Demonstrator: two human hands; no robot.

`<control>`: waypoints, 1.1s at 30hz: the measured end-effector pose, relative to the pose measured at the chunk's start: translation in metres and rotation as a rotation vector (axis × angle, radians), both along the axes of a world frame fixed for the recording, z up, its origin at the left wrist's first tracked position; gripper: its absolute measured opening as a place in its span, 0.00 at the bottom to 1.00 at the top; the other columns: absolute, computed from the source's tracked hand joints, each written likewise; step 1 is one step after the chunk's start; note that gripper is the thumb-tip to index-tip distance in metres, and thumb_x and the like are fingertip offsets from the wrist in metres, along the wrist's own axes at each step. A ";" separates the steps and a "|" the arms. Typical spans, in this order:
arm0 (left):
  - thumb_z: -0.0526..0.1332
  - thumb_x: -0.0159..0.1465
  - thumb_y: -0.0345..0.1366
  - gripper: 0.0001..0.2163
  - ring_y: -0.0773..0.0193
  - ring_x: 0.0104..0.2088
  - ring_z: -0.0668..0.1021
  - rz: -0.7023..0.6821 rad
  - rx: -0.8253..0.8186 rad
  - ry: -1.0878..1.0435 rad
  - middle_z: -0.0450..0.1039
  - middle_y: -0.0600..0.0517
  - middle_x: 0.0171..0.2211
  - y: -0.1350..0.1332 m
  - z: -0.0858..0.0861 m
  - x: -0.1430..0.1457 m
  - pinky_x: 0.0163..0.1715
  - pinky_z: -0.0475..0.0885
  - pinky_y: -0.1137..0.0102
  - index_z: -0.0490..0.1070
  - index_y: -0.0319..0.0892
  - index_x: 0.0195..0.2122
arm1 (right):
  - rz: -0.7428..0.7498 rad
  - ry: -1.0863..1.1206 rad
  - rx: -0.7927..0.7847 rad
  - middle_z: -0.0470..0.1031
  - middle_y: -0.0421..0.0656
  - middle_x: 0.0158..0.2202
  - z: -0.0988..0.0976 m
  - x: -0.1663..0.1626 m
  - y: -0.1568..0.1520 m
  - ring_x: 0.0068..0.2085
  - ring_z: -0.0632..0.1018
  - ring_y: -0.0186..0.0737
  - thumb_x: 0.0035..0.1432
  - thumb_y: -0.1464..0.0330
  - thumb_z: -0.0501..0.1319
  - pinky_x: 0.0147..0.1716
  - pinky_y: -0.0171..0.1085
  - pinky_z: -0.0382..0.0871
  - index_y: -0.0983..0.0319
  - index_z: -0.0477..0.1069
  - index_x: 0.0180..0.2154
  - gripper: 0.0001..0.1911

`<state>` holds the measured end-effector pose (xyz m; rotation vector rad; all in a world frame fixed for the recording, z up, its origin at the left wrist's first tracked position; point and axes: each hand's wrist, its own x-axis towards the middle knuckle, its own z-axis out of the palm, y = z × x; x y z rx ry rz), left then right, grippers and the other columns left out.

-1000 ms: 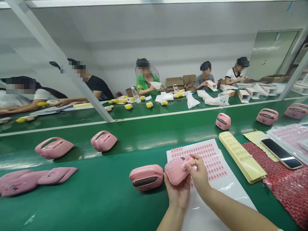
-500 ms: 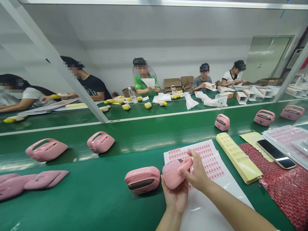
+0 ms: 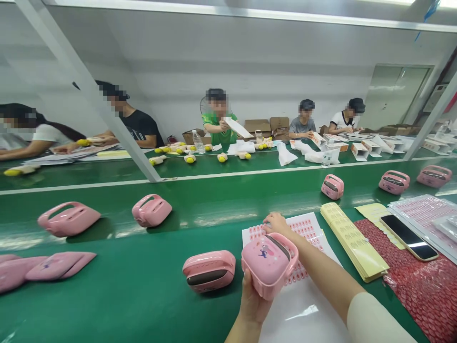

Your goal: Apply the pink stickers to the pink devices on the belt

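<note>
My left hand (image 3: pixel 254 301) grips a pink toy case (image 3: pixel 268 262) from below, its printed face turned up toward me. My right hand (image 3: pixel 275 222) reaches past the case and rests its fingertips on the white sticker sheet (image 3: pixel 307 227), whose rows of small pink stickers lie on the green belt. Whether those fingers pinch a sticker is hidden. Just left of the held case, a second pink case (image 3: pixel 209 269) lies on the belt.
More pink cases (image 3: pixel 152 209) (image 3: pixel 67 218) (image 3: pixel 332 186) (image 3: pixel 394 181) sit along the green conveyor (image 3: pixel 143 295). A yellow label stack (image 3: pixel 352 240), a phone (image 3: pixel 409 230) and red bubble wrap (image 3: pixel 424 281) lie at right. Several people work across the far belt.
My right hand left the case and reached forward to the sticker sheet. My left hand turned the case so its printed face shows.
</note>
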<state>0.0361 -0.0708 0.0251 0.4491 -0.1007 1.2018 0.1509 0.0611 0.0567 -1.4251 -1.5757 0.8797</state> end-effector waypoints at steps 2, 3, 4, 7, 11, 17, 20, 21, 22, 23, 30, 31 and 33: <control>0.56 0.59 0.44 0.15 0.57 0.50 0.70 0.037 -0.007 0.124 0.72 0.52 0.47 -0.002 -0.002 -0.001 0.49 0.64 0.61 0.68 0.52 0.47 | 0.009 0.020 -0.023 0.74 0.42 0.27 -0.001 -0.004 0.002 0.42 0.72 0.47 0.37 0.75 0.64 0.47 0.47 0.58 0.61 0.67 0.15 0.07; 0.59 0.56 0.44 0.18 0.55 0.51 0.69 0.072 -0.009 0.211 0.71 0.50 0.47 -0.003 -0.001 -0.001 0.49 0.64 0.59 0.67 0.51 0.48 | 0.011 0.041 -0.028 0.74 0.43 0.26 0.000 -0.004 0.000 0.40 0.73 0.46 0.39 0.73 0.64 0.45 0.46 0.60 0.61 0.67 0.15 0.07; 0.62 0.53 0.45 0.22 0.52 0.51 0.68 0.121 -0.010 0.303 0.70 0.49 0.48 -0.005 0.002 0.000 0.49 0.64 0.58 0.66 0.49 0.50 | 0.010 0.068 -0.027 0.74 0.43 0.28 0.002 -0.001 -0.002 0.39 0.74 0.45 0.42 0.71 0.62 0.44 0.45 0.61 0.62 0.67 0.17 0.07; 0.71 0.40 0.38 0.38 0.46 0.50 0.68 0.351 -0.008 0.576 0.66 0.46 0.50 -0.011 0.014 0.005 0.46 0.65 0.55 0.59 0.49 0.54 | 0.004 0.152 -0.006 0.75 0.46 0.35 0.017 0.016 -0.015 0.42 0.74 0.42 0.48 0.65 0.58 0.43 0.41 0.63 0.63 0.69 0.21 0.09; 0.70 0.34 0.26 0.40 0.45 0.49 0.67 0.651 0.042 0.942 0.64 0.47 0.49 -0.019 0.024 0.020 0.50 0.58 0.51 0.61 0.50 0.51 | 0.154 0.281 -0.041 0.73 0.46 0.40 0.052 0.045 -0.050 0.44 0.73 0.43 0.45 0.59 0.61 0.43 0.41 0.64 0.63 0.70 0.22 0.13; 0.68 0.32 0.21 0.37 0.42 0.49 0.66 0.683 0.111 0.968 0.65 0.45 0.47 -0.019 0.014 0.025 0.51 0.53 0.49 0.67 0.48 0.47 | 0.342 0.056 -0.054 0.71 0.43 0.41 0.079 0.057 -0.111 0.47 0.70 0.44 0.43 0.66 0.64 0.47 0.44 0.61 0.59 0.71 0.21 0.05; 0.68 0.32 0.21 0.36 0.42 0.52 0.64 0.575 0.174 0.980 0.65 0.44 0.50 -0.015 0.007 0.017 0.52 0.52 0.50 0.68 0.48 0.46 | 0.296 -0.002 -0.017 0.69 0.43 0.43 0.074 0.055 -0.123 0.49 0.68 0.44 0.45 0.68 0.62 0.48 0.46 0.60 0.58 0.72 0.21 0.04; 0.68 0.32 0.20 0.37 0.42 0.52 0.64 0.543 0.187 0.992 0.65 0.44 0.50 -0.014 0.005 0.015 0.52 0.52 0.49 0.68 0.49 0.46 | 0.289 -0.009 -0.008 0.68 0.43 0.43 0.072 0.055 -0.125 0.50 0.67 0.44 0.45 0.69 0.62 0.48 0.46 0.60 0.58 0.72 0.21 0.04; 0.68 0.32 0.20 0.37 0.41 0.53 0.64 0.527 0.188 0.999 0.64 0.45 0.51 -0.013 0.003 0.014 0.52 0.52 0.49 0.68 0.49 0.47 | 0.288 -0.014 -0.004 0.68 0.43 0.43 0.069 0.055 -0.126 0.50 0.67 0.45 0.45 0.70 0.62 0.48 0.46 0.61 0.58 0.72 0.21 0.04; 0.68 0.32 0.20 0.37 0.41 0.53 0.64 0.524 0.181 1.004 0.64 0.44 0.51 -0.013 0.002 0.013 0.52 0.52 0.48 0.68 0.49 0.47 | 0.292 -0.019 -0.003 0.68 0.43 0.44 0.068 0.056 -0.127 0.51 0.66 0.45 0.45 0.71 0.62 0.47 0.45 0.61 0.58 0.72 0.21 0.04; 0.67 0.31 0.18 0.35 0.39 0.51 0.66 0.489 0.134 0.935 0.66 0.42 0.49 -0.016 0.007 0.015 0.51 0.55 0.48 0.70 0.46 0.45 | 0.276 -0.039 0.130 0.69 0.43 0.43 0.058 0.058 -0.137 0.48 0.69 0.43 0.48 0.70 0.61 0.46 0.45 0.64 0.57 0.72 0.23 0.04; 0.67 0.31 0.19 0.35 0.39 0.51 0.66 0.487 0.136 0.933 0.66 0.42 0.49 -0.017 0.009 0.015 0.51 0.55 0.48 0.70 0.46 0.44 | 0.277 -0.053 0.164 0.70 0.43 0.43 0.057 0.060 -0.138 0.47 0.69 0.43 0.48 0.70 0.61 0.46 0.45 0.64 0.57 0.73 0.24 0.04; 0.67 0.31 0.19 0.35 0.39 0.51 0.65 0.491 0.151 0.959 0.67 0.43 0.48 -0.018 0.011 0.015 0.51 0.54 0.48 0.70 0.47 0.44 | 0.302 -0.092 0.234 0.71 0.43 0.44 0.055 0.063 -0.142 0.48 0.70 0.43 0.49 0.70 0.61 0.46 0.44 0.64 0.55 0.74 0.27 0.04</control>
